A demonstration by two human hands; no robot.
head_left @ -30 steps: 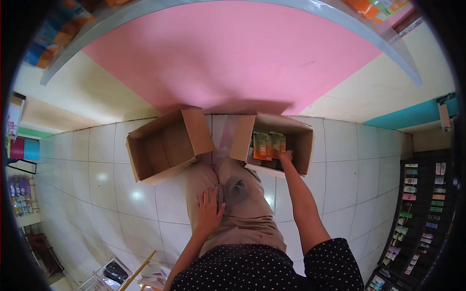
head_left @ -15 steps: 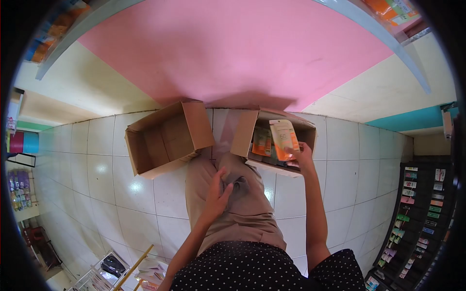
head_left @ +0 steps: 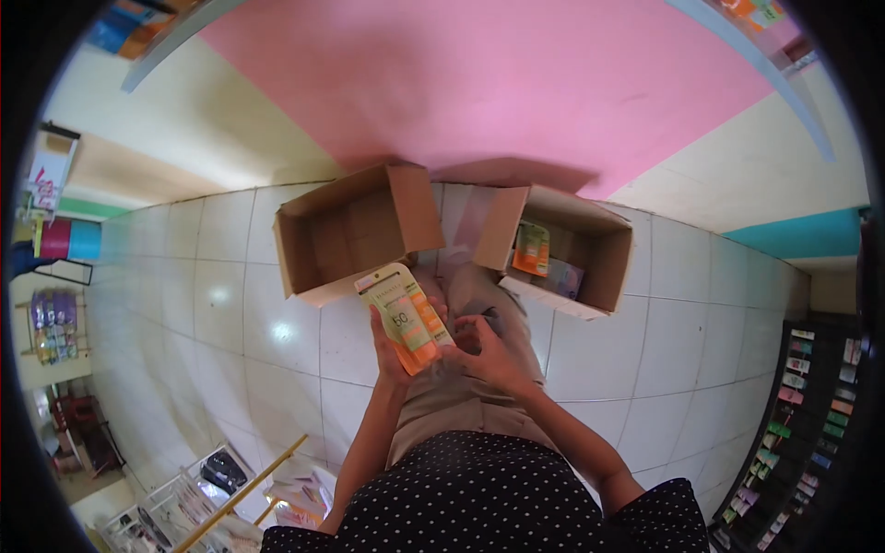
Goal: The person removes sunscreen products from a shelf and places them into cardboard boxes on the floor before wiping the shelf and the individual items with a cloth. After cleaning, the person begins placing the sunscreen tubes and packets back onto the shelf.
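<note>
My left hand (head_left: 389, 348) is closed round a flat orange and pale-yellow product packet (head_left: 406, 318) with a hang hole at its top and a large "50" on its face. The packet is tilted, in front of my lap. Right at its lower right corner is my right hand (head_left: 493, 358), fingers curved and apart, the thumb side against the packet's edge. Beyond it, to the right, an open cardboard box (head_left: 502, 226) holds a similar orange packet (head_left: 532, 249) and a pale, purplish packet (head_left: 564, 278).
Another open cardboard box (head_left: 415, 207) stands to the left, its bare bottom showing. Both boxes sit on white floor tiles (head_left: 590, 359) by a pink wall (head_left: 516, 83). Dark racks of small goods (head_left: 784, 424) line the right; a white rack (head_left: 198, 488) is at lower left.
The orange packet has come out of the right box to above my lap, into my left hand. My right hand has drawn back with it. The view has shifted slightly.
</note>
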